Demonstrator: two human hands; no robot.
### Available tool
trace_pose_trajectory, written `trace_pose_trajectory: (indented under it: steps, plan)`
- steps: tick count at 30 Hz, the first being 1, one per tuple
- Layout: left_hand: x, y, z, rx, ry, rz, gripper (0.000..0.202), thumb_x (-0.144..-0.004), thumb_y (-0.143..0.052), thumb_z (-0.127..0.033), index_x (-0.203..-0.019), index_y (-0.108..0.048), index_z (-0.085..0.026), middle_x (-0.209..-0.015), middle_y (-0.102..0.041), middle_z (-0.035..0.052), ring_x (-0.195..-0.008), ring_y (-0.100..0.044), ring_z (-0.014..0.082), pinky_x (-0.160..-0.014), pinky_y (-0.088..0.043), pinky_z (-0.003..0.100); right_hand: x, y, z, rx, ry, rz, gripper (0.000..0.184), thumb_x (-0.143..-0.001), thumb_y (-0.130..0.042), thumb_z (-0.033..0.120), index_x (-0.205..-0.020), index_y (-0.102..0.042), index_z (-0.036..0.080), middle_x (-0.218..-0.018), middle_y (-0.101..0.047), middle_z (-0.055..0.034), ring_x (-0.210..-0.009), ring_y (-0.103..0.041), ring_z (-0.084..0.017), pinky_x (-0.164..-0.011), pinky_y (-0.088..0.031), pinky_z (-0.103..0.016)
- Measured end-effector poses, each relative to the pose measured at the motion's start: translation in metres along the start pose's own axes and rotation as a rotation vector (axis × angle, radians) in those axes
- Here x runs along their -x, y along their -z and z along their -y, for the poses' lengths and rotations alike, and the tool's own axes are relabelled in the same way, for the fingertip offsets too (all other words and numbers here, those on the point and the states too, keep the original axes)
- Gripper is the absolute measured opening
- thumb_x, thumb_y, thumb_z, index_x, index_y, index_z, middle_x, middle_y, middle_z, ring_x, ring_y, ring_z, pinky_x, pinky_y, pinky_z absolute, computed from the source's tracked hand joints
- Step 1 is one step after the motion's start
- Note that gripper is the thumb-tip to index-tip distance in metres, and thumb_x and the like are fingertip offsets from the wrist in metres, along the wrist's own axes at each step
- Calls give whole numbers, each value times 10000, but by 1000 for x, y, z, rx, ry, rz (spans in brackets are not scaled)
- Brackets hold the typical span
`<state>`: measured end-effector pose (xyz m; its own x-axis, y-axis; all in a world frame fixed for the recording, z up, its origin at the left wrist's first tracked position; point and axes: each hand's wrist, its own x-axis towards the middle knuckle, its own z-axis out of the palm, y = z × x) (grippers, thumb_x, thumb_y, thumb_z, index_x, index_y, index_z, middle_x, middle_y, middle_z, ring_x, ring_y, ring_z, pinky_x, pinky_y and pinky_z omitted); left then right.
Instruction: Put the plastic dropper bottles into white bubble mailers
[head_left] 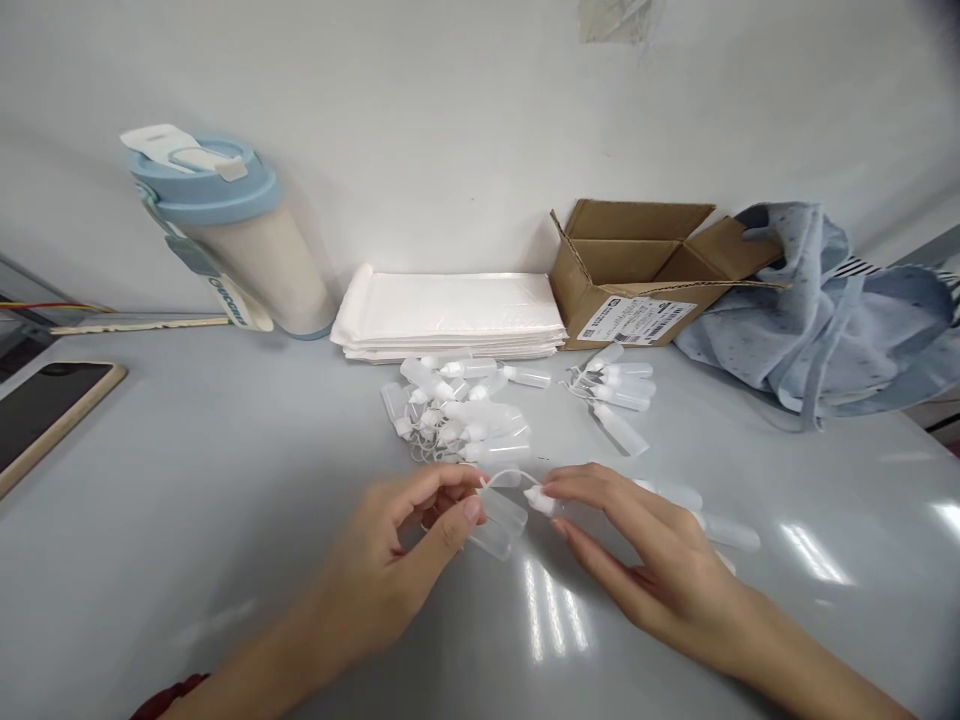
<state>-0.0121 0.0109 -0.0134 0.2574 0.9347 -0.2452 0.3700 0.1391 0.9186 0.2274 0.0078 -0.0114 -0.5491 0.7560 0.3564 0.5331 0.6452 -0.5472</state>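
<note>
My left hand (401, 545) is closed, thumb against fingers, on small translucent dropper bottles (501, 510) whose bodies point right; their capped ends are hidden behind the fingers. A thin white cord (510, 473) arches from the left fingertips to the white cap (538, 498) of another dropper bottle. That bottle lies between the thumb and fingers of my right hand (649, 550), which is closed around it. Just beyond my hands sits a pile of similar bottles (487, 420) with tangled cords. More bottles (731, 532) show past my right hand, partly covered by it.
A smaller cluster of bottles (621, 395) lies right of the pile. Behind stand a stack of white packets (457, 315) and an open cardboard box (637, 315). A blue-lidded tumbler (255, 250) and a phone (52, 410) are at left, a blue cloth bag (840, 330) at right.
</note>
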Motion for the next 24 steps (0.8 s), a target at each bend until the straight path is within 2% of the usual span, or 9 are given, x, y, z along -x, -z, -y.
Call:
trace_pose_trajectory:
  steps: [4,8,10,13,17,20,24]
  plan:
    - [1,-1,-5,-47,-19,-30,272,-900,-512,-450,-975,-685,-254,-734,-659,-12,-676,-586,155,-550,-447,214,-1,-1,2,36,40,0,263,-940,-519,104,-1199,-541,141,-1084,-656,-94,-1031,-621,-172,-867,-532,-286]
    - [1,-2,-7,-106,-59,41,323,-933,-450,-413,-754,-641,-224,-649,-593,-23,-611,-534,136,-517,-390,215,-1,-1,2,59,73,6,267,-932,-527,92,-1196,-544,131,-1089,-652,-99,-1009,-616,-178,-852,-531,-305]
    - [1,-3,-6,-135,-59,85,339,-939,-446,-398,-702,-604,-214,-626,-561,-27,-605,-522,134,-522,-377,218,0,0,0,50,84,-8,284,-929,-533,84,-1209,-538,127,-1100,-645,-100,-1024,-607,-173,-872,-523,-301]
    - [1,-4,-5,-138,-64,130,336,-941,-443,-389,-693,-582,-209,-623,-543,-30,-601,-513,131,-533,-381,219,1,1,-2,42,83,-29,293,-923,-538,68,-1211,-539,125,-1102,-637,-101,-1037,-600,-165,-883,-517,-286]
    - [1,-4,-4,-97,-76,69,330,-941,-453,-405,-714,-595,-211,-625,-553,-29,-600,-524,128,-529,-401,203,1,1,-2,33,79,-28,291,-924,-533,63,-1208,-541,129,-1100,-636,-100,-1038,-599,-165,-885,-518,-287]
    - [0,-4,-4,-41,-27,46,330,-940,-458,-448,-770,-626,-219,-627,-569,-31,-582,-535,122,-525,-420,194,0,1,2,26,90,-7,280,-932,-526,72,-1206,-540,130,-1095,-642,-99,-1028,-604,-170,-878,-523,-296]
    - [1,-6,-5,-9,50,86,392,-935,-449,-498,-711,-598,-213,-582,-542,-33,-549,-495,121,-494,-381,201,0,2,5,15,109,14,253,-937,-523,87,-1186,-550,123,-1085,-655,-106,-1001,-623,-175,-861,-537,-297]
